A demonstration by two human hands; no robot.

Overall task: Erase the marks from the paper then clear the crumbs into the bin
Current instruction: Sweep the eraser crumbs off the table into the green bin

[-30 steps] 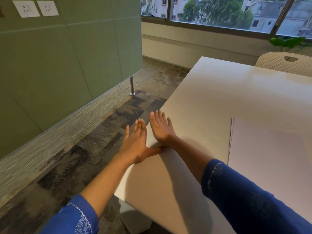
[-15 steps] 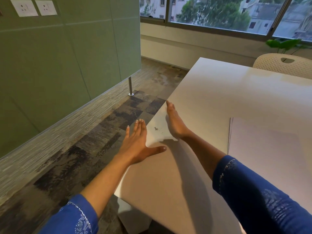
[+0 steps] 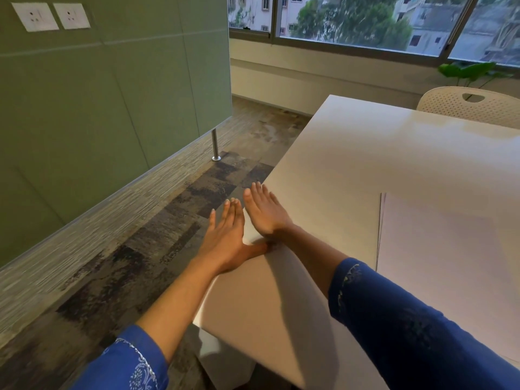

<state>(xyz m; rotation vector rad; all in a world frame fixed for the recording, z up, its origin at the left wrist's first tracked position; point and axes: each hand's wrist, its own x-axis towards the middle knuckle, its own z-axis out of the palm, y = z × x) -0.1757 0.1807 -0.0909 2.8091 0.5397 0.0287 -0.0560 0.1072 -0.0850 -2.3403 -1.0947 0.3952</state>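
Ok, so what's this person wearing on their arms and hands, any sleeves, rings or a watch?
Both arms wear deep blue sleeves: the left sleeve carries a white floral print near its cuff, the right sleeve pale stitching along its cuff edge. The left hand and right hand are bare, with no gloves, rings, watch or bracelet in view.

The left hand and right hand are bare, forearms too; the left sleeve, off the table edge, is bright blue with white paisley print near its cuff; the right sleeve, over the table, is darker blue, pale stitching edging its cuff
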